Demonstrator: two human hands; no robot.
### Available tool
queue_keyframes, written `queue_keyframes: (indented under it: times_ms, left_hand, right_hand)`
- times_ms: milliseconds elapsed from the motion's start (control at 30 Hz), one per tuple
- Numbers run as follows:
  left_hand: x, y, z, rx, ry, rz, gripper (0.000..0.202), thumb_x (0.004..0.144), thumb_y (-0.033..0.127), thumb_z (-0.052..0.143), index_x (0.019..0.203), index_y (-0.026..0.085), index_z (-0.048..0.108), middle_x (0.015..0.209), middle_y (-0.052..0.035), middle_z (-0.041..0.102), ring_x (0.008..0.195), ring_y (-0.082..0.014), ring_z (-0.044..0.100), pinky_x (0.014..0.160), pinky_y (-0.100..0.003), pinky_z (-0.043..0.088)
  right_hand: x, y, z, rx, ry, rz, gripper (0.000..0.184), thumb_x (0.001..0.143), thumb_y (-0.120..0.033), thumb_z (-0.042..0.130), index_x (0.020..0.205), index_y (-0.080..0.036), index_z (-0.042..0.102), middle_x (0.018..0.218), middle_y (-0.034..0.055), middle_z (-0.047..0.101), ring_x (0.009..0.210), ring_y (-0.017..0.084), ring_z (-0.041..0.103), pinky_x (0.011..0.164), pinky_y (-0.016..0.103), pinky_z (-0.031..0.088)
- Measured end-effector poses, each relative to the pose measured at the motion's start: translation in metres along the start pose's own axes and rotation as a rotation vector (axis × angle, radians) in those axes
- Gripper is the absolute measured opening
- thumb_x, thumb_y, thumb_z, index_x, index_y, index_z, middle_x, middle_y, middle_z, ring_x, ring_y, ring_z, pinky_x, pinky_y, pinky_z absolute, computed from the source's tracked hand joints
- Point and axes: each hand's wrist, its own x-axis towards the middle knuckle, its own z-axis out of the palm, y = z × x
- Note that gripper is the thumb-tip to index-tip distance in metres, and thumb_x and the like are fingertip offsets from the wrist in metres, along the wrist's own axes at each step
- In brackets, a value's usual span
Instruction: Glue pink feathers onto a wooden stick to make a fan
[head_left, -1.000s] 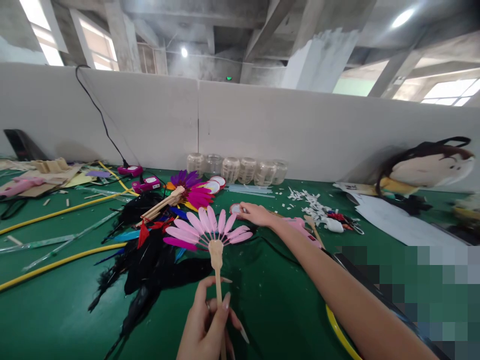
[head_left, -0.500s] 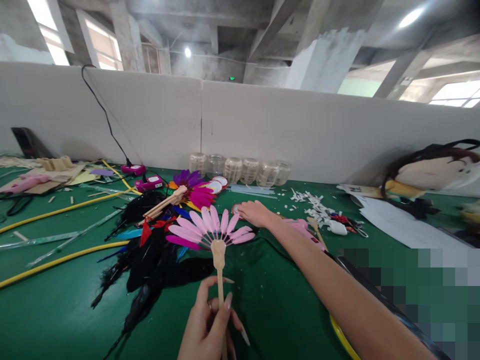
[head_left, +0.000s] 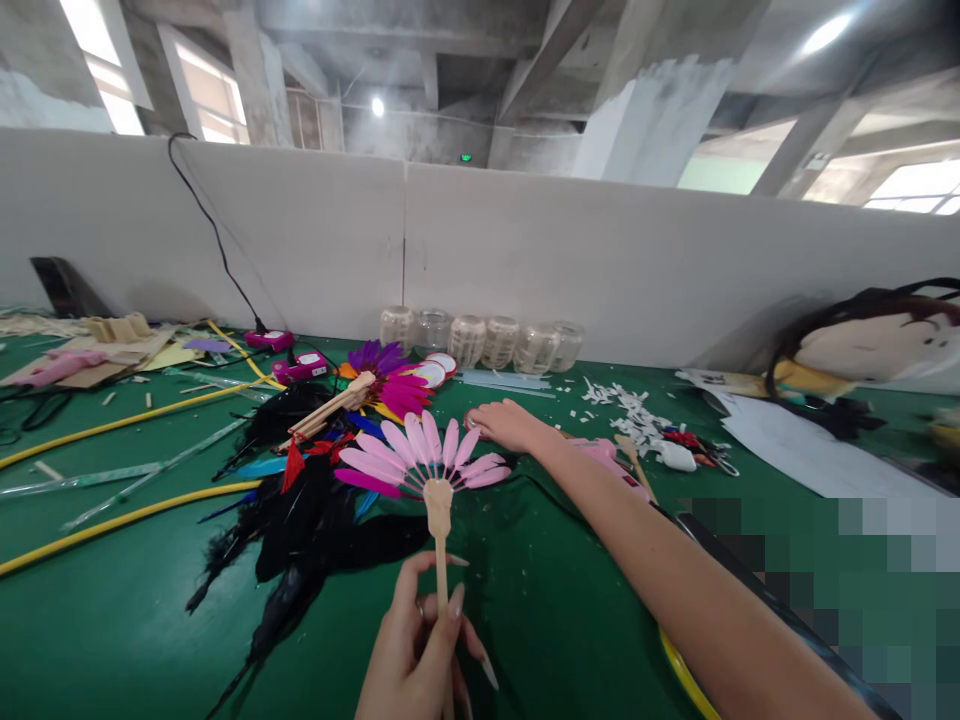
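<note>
Green table [head_left: 127, 610], toward far edge: my right hand [head_left: 511, 425] lies flatter now, grip unclear; left hand [head_left: 412, 645] still clutches pink feather fan [head_left: 439, 503].

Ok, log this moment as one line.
left hand: holds pink fan by handle | right hand: at disc, grip unclear | jars: row along wall | black feathers: left of handle
</note>
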Motion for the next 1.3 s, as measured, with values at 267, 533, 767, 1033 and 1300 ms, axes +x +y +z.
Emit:
queue_keyframes:
  times_ms: [267,533,767,1033,1300]
  left_hand:
    - [-0.002,0.001,-0.001,0.049,-0.01,0.0,0.051,0.075,0.057,0.046,0.106,0.018,0.035,0.057,0.003,0.057,0.037,-0.0066,0.043,0.037,-0.016,0.037]
    - [-0.002,0.007,0.002,0.087,-0.003,-0.012,0.054,0.073,0.06,0.045,0.105,0.018,0.034,0.056,0.003,0.057,0.036,-0.0065,0.043,0.037,-0.016,0.037]
    - [-0.003,0.009,0.004,0.123,0.002,-0.035,0.054,0.074,0.06,0.044,0.106,0.018,0.034,0.056,0.0029,0.057,0.037,-0.007,0.042,0.038,-0.017,0.036]
    - [-0.003,0.004,0.003,0.129,-0.005,-0.026,0.046,0.078,0.054,0.043,0.107,0.019,0.035,0.058,0.0031,0.056,0.04,-0.0085,0.046,0.039,-0.018,0.038]
    - [-0.003,0.003,0.002,0.172,-0.01,-0.009,0.042,0.081,0.051,0.04,0.108,0.019,0.034,0.059,0.0025,0.056,0.043,-0.0095,0.049,0.042,-0.018,0.039]
  right_hand:
    - [-0.013,0.002,-0.011,0.071,0.161,0.103,0.027,0.089,-0.026,0.031,0.078,-0.017,0.053,0.082,0.0059,0.061,0.075,0.017,0.053,0.059,0.026,0.025]
    - [-0.047,-0.032,-0.059,0.26,0.335,0.042,0.032,0.092,-0.03,0.025,0.079,-0.017,0.051,0.078,0.0028,0.058,0.07,0.013,0.049,0.063,0.025,0.029]
    - [-0.066,-0.098,-0.081,0.086,0.268,-0.345,0.024,0.091,-0.026,0.033,0.081,-0.017,0.053,0.08,0.003,0.058,0.074,0.015,0.047,0.065,0.028,0.027]
    - [-0.067,-0.108,-0.075,-0.129,0.318,-0.35,0.015,0.087,-0.021,0.039,0.084,-0.017,0.054,0.083,0.0037,0.057,0.078,0.017,0.048,0.071,0.033,0.025]
    - [-0.065,-0.115,-0.07,-0.183,0.39,-0.343,0.016,0.088,-0.021,0.038,0.081,-0.019,0.052,0.081,0.0024,0.056,0.076,0.018,0.047,0.069,0.033,0.026]
